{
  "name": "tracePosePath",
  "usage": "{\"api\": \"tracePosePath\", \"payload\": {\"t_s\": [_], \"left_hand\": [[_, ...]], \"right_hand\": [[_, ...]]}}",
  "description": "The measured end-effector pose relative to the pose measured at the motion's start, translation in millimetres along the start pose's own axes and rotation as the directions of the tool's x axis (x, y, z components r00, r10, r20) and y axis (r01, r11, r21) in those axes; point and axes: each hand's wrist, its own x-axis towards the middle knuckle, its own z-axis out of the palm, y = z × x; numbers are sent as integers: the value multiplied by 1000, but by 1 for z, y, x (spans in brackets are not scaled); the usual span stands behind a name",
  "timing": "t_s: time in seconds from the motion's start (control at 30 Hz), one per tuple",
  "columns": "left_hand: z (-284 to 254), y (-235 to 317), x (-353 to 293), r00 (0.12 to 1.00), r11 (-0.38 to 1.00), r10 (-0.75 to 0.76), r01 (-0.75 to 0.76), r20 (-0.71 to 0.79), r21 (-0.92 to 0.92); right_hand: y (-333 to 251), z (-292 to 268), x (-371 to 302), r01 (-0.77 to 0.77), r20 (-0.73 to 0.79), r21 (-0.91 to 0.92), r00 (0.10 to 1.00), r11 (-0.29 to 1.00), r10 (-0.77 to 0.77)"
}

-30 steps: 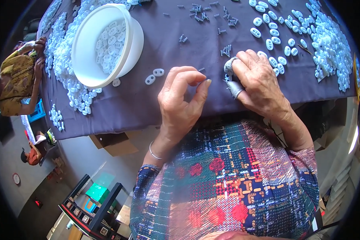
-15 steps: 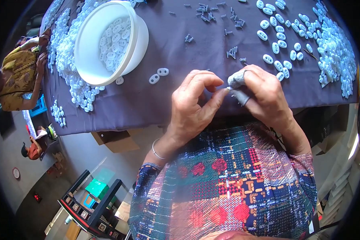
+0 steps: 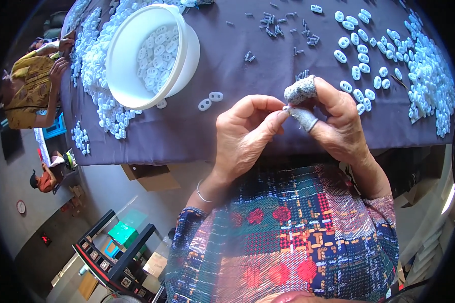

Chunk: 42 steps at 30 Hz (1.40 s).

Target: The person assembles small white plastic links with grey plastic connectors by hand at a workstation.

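Note:
Just above the table's near edge, my left hand (image 3: pixel 248 132) pinches a small white plastic piece (image 3: pixel 286 108) between thumb and forefinger. My right hand (image 3: pixel 341 116) closes on the same piece from the other side, its thumb and forefinger wrapped in grey cloth finger covers (image 3: pixel 300 90). Fingertips hide most of the piece, so its full shape cannot be made out. Beyond the hands lie small metal springs (image 3: pixel 271 25) in loose groups. White oval two-hole cord locks (image 3: pixel 356 72) are scattered to the right, and a pair of them (image 3: pixel 211 101) rests left of my left hand.
A white plastic bowl (image 3: pixel 191 60) part-filled with white pieces stands at the left on the dark tablecloth (image 3: pixel 172 136). Heaps of white parts (image 3: pixel 88 65) surround it; another heap (image 3: pixel 429 83) lies far right. Another person (image 3: pixel 33 86) works at the left edge.
The view has shifted slightly, moving the table things right in the picture. My right forefinger and thumb have turned, showing more of their covers; both hands stay together at the small piece.

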Motion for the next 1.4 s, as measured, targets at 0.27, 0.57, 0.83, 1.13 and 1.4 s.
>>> {"api": "tracePosePath", "payload": {"t_s": [0.27, 0.57, 0.83, 1.13, 1.4], "left_hand": [[-8, -11, 7, 999, 978, 3, 7, 48, -207], [-7, -7, 5, 998, 978, 10, 3, 61, -210], [-26, -16, 5, 754, 658, 641, -446, -140, 607], [-7, -7, 23, 803, 280, 559, -419, 208, 864], [-6, -9, 11, 908, 775, 417, -380, 44, 505]], "right_hand": [[4, -2, 2, -66, 58, 108, 996, 992, 60], [1, -5, 10, 64, 107, -62, 993, 996, -57], [-6, -17, 3, 22, -11, -188, 1000, 982, -24], [3, -15, 4, 48, 23, -166, 999, 985, -45], [0, -17, 3, -33, 45, -42, 998, 999, 35]]}}
